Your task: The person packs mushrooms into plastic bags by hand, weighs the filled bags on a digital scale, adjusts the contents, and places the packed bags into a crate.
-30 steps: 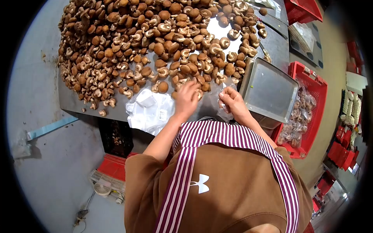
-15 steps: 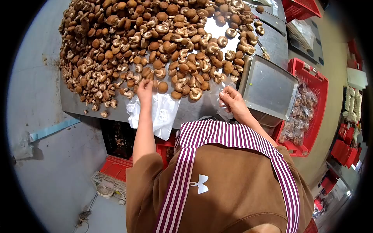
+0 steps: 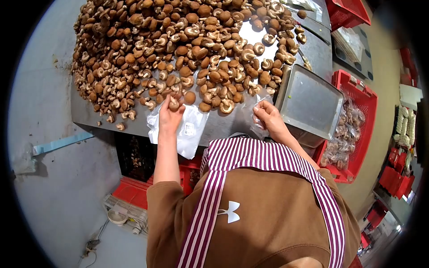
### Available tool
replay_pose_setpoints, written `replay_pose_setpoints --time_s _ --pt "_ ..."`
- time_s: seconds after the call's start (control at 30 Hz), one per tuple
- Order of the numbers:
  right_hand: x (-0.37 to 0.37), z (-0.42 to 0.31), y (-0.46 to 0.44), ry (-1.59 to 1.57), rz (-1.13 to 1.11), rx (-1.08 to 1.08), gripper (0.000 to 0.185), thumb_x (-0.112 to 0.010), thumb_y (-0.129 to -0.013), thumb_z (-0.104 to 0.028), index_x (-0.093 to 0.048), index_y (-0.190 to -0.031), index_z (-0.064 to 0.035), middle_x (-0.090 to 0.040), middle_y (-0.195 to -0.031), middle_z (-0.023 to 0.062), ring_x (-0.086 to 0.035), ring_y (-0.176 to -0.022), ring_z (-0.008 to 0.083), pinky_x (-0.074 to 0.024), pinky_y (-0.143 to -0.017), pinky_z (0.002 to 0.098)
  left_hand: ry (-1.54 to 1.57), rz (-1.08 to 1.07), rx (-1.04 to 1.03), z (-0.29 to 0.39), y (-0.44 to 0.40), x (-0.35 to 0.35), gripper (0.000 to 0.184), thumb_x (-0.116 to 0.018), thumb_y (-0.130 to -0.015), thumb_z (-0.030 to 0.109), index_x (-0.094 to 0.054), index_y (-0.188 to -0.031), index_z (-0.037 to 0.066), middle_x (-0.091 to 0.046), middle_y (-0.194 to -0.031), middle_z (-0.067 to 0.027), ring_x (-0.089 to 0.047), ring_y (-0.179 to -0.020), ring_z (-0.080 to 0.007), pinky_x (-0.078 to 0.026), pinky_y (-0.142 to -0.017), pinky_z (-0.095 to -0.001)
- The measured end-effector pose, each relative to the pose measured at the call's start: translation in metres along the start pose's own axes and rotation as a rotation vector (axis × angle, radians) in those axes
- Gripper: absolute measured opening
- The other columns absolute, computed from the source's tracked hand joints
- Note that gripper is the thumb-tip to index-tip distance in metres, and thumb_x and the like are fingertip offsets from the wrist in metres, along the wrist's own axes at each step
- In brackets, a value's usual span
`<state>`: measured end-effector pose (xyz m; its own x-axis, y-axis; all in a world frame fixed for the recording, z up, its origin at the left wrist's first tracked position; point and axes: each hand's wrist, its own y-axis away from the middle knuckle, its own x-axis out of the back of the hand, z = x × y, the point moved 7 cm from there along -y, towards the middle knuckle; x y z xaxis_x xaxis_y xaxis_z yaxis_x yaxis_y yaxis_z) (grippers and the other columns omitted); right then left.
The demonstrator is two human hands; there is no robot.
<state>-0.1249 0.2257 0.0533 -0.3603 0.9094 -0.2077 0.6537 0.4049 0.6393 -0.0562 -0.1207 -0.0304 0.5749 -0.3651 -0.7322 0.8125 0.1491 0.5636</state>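
Observation:
My left hand (image 3: 169,120) is turned partly palm-up at the near edge of the mushroom pile (image 3: 134,49), its fingers closed round a brown shiitake mushroom (image 3: 174,105). Beneath that hand a white plastic bag (image 3: 190,132) with a printed label lies over the table's front edge. Farther right, my right hand (image 3: 271,119) pinches a clear plastic bag (image 3: 260,99), which hangs by the table edge. Whether anything is inside the clear bag I cannot make out. Single mushrooms lie between the two hands, close to the bag.
A metal tray (image 3: 313,100) rests at the right of the table. Beside it stands a red crate (image 3: 368,129) holding several filled clear bags (image 3: 342,143). A second red crate (image 3: 348,15) is at the far right. A wall (image 3: 40,102) borders the left side.
My left hand has drawn back slightly from the pile and rolled palm-up, bringing a mushroom along in its fingers. My right hand keeps its pinch on the clear bag, almost unmoved.

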Motion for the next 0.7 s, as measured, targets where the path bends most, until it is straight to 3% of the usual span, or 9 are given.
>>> replay_pose_setpoints --time_s 0.07,0.23,0.27,0.3,0.33,0.37,0.47,0.6,0.7 --pt "0.000 0.000 -0.002 0.001 -0.013 0.005 0.016 -0.056 -0.099 -0.024 -0.053 -0.096 -0.0079 -0.056 -0.067 -0.0015 -0.044 -0.052 0.0050 -0.0316 -0.044 0.0218 -0.108 0.152 -0.051 0.015 0.015 0.024 0.019 -0.058 -0.097 0.025 -0.061 -0.105 0.008 -0.058 -0.087 -0.0031 -0.051 -0.072 -0.0161 -0.039 -0.059 -0.0268" --pt "-0.001 -0.005 -0.002 0.039 -0.031 -0.002 0.017 -0.056 -0.099 -0.025 -0.053 -0.097 -0.0078 -0.055 -0.067 -0.0019 -0.043 -0.052 0.0047 -0.0316 -0.044 0.0218 -0.305 0.659 -0.281 0.097 0.092 0.144 0.013 -0.055 -0.096 0.020 -0.058 -0.100 0.008 -0.054 -0.082 -0.0036 -0.046 -0.067 -0.0144 -0.035 -0.056 -0.0249" --pt "0.000 -0.006 -0.003 0.037 -0.023 -0.005 0.017 -0.056 -0.099 -0.025 -0.053 -0.097 -0.0078 -0.055 -0.067 -0.0019 -0.043 -0.052 0.0047 -0.0316 -0.044 0.0218 -0.205 0.482 -0.295 0.133 0.107 0.211 0.014 -0.055 -0.096 0.022 -0.055 -0.094 0.008 -0.055 -0.082 -0.0051 -0.049 -0.070 -0.0161 -0.037 -0.055 -0.0250" --pt "0.001 -0.005 -0.003 0.047 -0.021 -0.010 0.017 -0.056 -0.099 -0.025 -0.052 -0.097 -0.0079 -0.055 -0.066 -0.0021 -0.043 -0.051 0.0046 -0.0313 -0.044 0.0220 -0.237 0.490 -0.364 0.175 0.133 0.267 0.029 -0.061 -0.091 0.025 -0.055 -0.109 0.003 -0.057 -0.092 -0.0105 -0.056 -0.070 -0.0206 -0.046 -0.058 -0.0298" --pt "0.001 -0.004 -0.003 0.056 -0.018 -0.016 0.018 -0.056 -0.099 -0.025 -0.052 -0.097 -0.0079 -0.055 -0.066 -0.0024 -0.043 -0.051 0.0046 -0.0311 -0.043 0.0221 -0.178 0.780 -0.559 0.204 0.177 0.282 0.041 -0.061 -0.091 0.031 -0.049 -0.116 0.000 -0.053 -0.107 -0.0189 -0.060 -0.086 -0.0292 -0.054 -0.069 -0.0334" --pt "0.001 -0.004 -0.004 0.046 -0.013 -0.021 0.017 -0.056 -0.099 -0.024 -0.052 -0.095 -0.0083 -0.055 -0.066 -0.0026 -0.042 -0.049 0.0045 -0.0303 -0.042 0.0219 -0.065 1.070 -0.682 0.220 0.220 0.295 0.052 -0.059 -0.090 0.038 -0.046 -0.125 0.001 -0.049 -0.121 -0.0208 -0.057 -0.104 -0.0360 -0.054 -0.080 -0.0393" --pt "0.000 -0.005 -0.004 0.051 -0.029 -0.015 0.017 -0.055 -0.100 -0.023 -0.053 -0.093 -0.0083 -0.055 -0.065 -0.0026 -0.041 -0.048 0.0044 -0.0294 -0.042 0.0215 -0.174 1.286 -0.563 0.245 0.271 0.308 0.070 -0.060 -0.087 0.051 -0.038 -0.142 0.013 -0.038 -0.145 -0.0146 -0.047 -0.123 -0.0373 -0.047 -0.099 -0.0518" --pt "-0.004 -0.005 -0.005 -0.003 -0.060 -0.026 0.017 -0.057 -0.099 -0.022 -0.053 -0.091 -0.0077 -0.054 -0.065 -0.0026 -0.041 -0.048 0.0041 -0.0299 -0.042 0.0214 -0.552 0.966 -0.459 0.214 0.160 0.219 0.061 -0.064 -0.089 0.035 -0.043 -0.141 0.009 -0.042 -0.145 -0.0139 -0.048 -0.127 -0.0351 -0.042 -0.104 -0.0502" --pt "-0.007 -0.005 -0.004 0.010 -0.049 -0.035 0.016 -0.057 -0.098 -0.022 -0.053 -0.092 -0.0073 -0.053 -0.064 -0.0026 -0.040 -0.048 0.0041 -0.0300 -0.042 0.0211 -0.921 0.739 -0.467 0.162 0.048 0.107 0.059 -0.066 -0.089 0.030 -0.047 -0.139 0.005 -0.054 -0.133 -0.0089 -0.055 -0.113 -0.0222 -0.045 -0.096 -0.0364"
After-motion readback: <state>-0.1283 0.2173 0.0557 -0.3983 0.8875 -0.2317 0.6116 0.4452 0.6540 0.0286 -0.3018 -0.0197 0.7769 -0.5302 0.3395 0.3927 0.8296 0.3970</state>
